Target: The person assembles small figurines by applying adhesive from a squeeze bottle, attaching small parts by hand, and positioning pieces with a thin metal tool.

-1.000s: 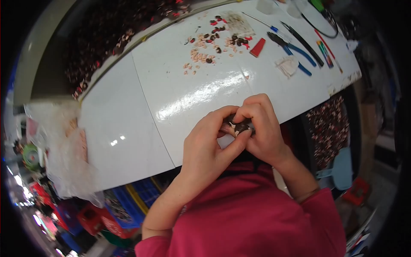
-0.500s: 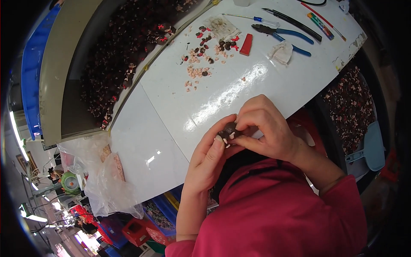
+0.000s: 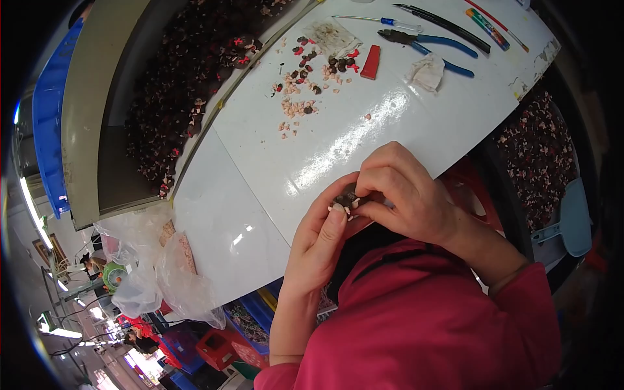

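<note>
Close above the table's near edge, both hands meet around a small dark brown rounded piece [image 3: 346,200] with pale pink bits along its lower side. My left hand [image 3: 317,239] is closed on it, the thumb pressing from the near side and the fingers behind. From the right, my right hand [image 3: 408,195] pinches at the piece with bent fingers; its fingertips are partly hidden. Farther off on the white table [image 3: 260,169] lie loose pale pink bits [image 3: 298,107] and small dark pieces [image 3: 338,65], some with red parts.
A large bin [image 3: 81,130] of dark pieces stands at left. Blue-handled pliers [image 3: 448,44], a screwdriver [image 3: 396,24], a red block [image 3: 370,62] and cloths [image 3: 427,73] lie at the back. Plastic bags [image 3: 188,279] hang at left; a scoop [image 3: 576,218] rests by a filled tub at right.
The piece has turned a little between my fingers, and less of its smooth dark top shows. Both hands stay almost in place; the whole view has shifted slightly.
</note>
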{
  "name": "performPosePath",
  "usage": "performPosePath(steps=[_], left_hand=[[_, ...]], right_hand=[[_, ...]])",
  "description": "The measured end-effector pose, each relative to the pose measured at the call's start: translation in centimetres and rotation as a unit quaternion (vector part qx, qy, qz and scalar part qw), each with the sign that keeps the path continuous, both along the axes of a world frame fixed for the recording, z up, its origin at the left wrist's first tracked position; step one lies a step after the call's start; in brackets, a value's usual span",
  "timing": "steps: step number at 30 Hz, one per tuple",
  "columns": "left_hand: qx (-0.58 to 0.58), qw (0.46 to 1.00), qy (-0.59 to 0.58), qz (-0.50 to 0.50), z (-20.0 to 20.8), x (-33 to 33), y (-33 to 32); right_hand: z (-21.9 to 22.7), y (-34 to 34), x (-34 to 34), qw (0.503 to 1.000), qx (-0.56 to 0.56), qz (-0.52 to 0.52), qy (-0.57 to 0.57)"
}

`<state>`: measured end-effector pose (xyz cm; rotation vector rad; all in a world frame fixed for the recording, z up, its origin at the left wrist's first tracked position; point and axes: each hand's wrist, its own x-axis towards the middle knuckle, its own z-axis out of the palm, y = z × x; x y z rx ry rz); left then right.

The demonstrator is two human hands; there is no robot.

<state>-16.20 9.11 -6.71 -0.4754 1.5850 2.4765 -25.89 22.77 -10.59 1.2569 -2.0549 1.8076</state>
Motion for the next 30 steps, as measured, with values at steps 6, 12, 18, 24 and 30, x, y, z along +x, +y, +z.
performPosePath(steps=[6, 12, 18, 24, 30], left_hand=[[0.004, 1.0, 0.0, 0.006, -0.3, 0.0, -0.1], [0.001, 0.996, -0.088, -0.027, 1.4, -1.0, -1.5], [-0.102, 0.97, -0.174, -0.14, 2.6, -2.6, -2.6], [-0.111, 0.965, -0.181, -0.154, 2.6, -2.9, -2.5], [-0.115, 0.968, -0.169, -0.145, 2.3, -3.0, -2.6]], right_hand=[[-0.1, -0.1, 0.0, 1.0, -0.007, -0.008, 0.017], [0.0, 0.3, 0.0, 0.999, 0.01, 0.018, 0.025], [0.2, 0.4, -0.1, 0.998, 0.023, 0.055, 0.028], [-0.2, 0.4, 0.0, 0.998, 0.02, 0.047, 0.022], [-0.3, 0.2, 0.0, 0.999, 0.016, 0.04, 0.021]])
